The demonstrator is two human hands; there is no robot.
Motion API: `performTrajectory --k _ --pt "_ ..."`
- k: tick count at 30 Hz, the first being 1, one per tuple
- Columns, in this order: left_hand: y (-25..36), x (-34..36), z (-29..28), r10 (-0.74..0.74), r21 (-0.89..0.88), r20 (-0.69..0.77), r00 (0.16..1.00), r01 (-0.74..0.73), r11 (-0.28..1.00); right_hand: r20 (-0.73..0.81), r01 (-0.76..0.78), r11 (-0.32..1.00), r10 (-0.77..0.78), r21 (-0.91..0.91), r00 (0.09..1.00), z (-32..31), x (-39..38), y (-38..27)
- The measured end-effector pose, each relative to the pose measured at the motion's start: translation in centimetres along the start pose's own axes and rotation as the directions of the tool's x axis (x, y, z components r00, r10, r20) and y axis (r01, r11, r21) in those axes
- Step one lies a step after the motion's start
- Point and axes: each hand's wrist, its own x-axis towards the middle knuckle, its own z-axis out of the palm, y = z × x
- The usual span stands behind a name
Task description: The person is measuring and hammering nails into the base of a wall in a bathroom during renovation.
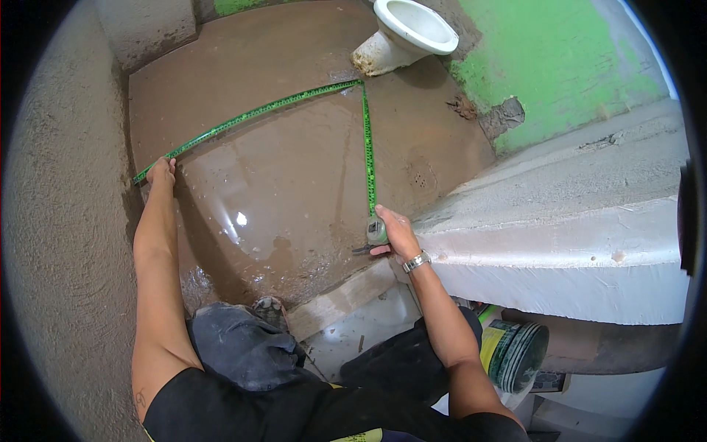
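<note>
Left hand (160, 172) pinches the green tape (258, 112), right hand (399, 234) grips its case (376, 230). Floor's (287, 177) wet and brown, toilet (398, 43) near a patchy green wall (545, 62).

- 9 o'clock: rough wall (66, 221) blocks.
- 12 to 1 o'clock: toilet bowl (394, 44) in the way.
- 3 o'clock: pale ledge (560, 228) blocks.
- 10 o'clock: room over wet floor (287, 177), fenced by green tape (369, 147).

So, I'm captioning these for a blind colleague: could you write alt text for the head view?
A bent green tape measure crosses a wet brown floor: the person's left hand touches it near the rough wall, the right hand grips its case. A white toilet bowl sits beyond the bend.
</note>
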Motion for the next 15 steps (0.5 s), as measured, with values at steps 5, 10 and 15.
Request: performTrajectory --k 5,10,15 --pt "0.1 -0.1 -0.1 0.003 -0.015 0.005 1.0 -0.003 1.0 0.01 0.002 1.0 -0.002 -0.002 1.0 0.1 -0.2 0.0" --pt "0.3 1.2 -0.5 -0.001 -0.031 -0.011 1.0 0.001 1.0 0.015 0.009 1.0 -0.009 -0.003 1.0 0.5 -0.3 -0.1" --pt "-0.3 0.9 -0.1 0.02 -0.04 -0.01 1.0 -0.021 0.999 -0.003 0.013 1.0 -0.013 -0.017 1.0 0.4 -0.5 -0.3"
